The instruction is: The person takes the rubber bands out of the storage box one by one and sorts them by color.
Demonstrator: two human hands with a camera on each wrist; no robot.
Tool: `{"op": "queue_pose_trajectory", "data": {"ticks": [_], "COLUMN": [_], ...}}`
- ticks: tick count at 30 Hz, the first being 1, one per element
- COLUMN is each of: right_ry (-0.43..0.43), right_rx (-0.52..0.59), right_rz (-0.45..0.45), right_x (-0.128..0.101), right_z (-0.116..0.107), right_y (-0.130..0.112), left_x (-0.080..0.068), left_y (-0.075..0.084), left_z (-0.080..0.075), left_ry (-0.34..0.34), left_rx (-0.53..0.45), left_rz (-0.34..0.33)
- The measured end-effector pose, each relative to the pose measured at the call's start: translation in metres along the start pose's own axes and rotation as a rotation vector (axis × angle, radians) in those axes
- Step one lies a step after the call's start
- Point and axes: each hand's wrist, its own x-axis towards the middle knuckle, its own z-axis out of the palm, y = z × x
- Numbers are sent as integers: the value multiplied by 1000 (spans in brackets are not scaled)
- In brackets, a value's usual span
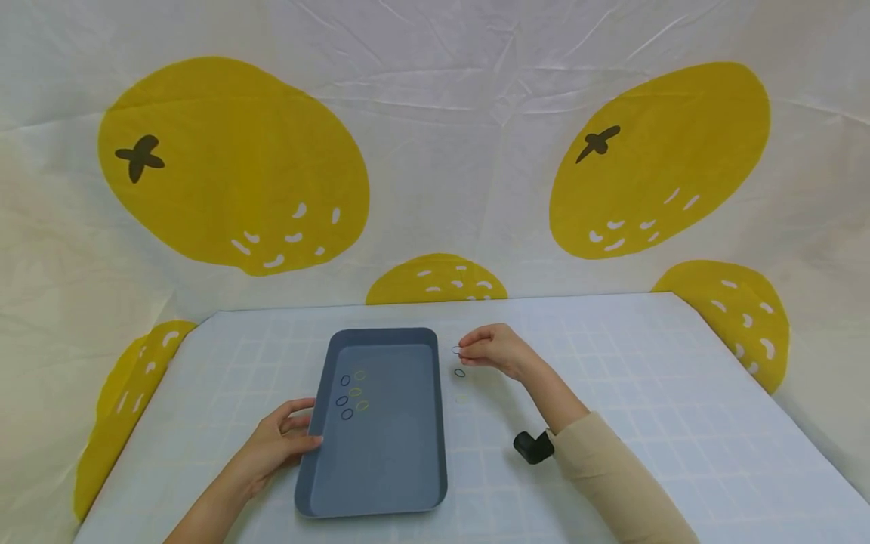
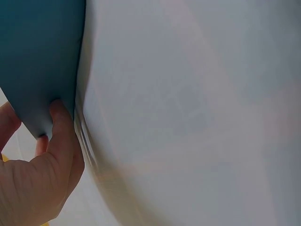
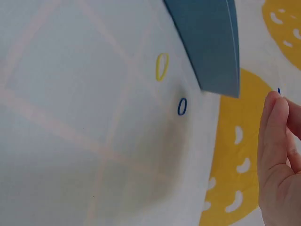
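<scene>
Right hand pinches a small dark band just right of the tray, whose left rim the left hand grips.

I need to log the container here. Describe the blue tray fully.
The blue tray is a shallow grey-blue rectangle with rounded corners and a low raised rim, plastic by its look. It lies flat on the white gridded table, its long side running away from the person. Six small rings, dark and yellow, lie in its far left part. The left hand holds its left rim.
</scene>
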Motion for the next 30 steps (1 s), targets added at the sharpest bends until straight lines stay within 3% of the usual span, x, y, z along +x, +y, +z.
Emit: {"op": "queue_pose_trajectory", "data": {"ticks": [11, 19, 30], "right_ry": [96, 112, 146], "right_rx": [-29, 3, -41], "right_rz": [93, 109, 103], "right_x": [0, 7, 8], "right_z": [-13, -18, -17], "right_y": [20, 39, 49], "left_x": [-1, -1, 1], "left_y": [-1, 1, 2], "left_z": [1, 1, 1], "left_ry": [0, -1, 6], "left_rx": [-16, -12, -1], "left_rz": [-16, -11, -16]}}
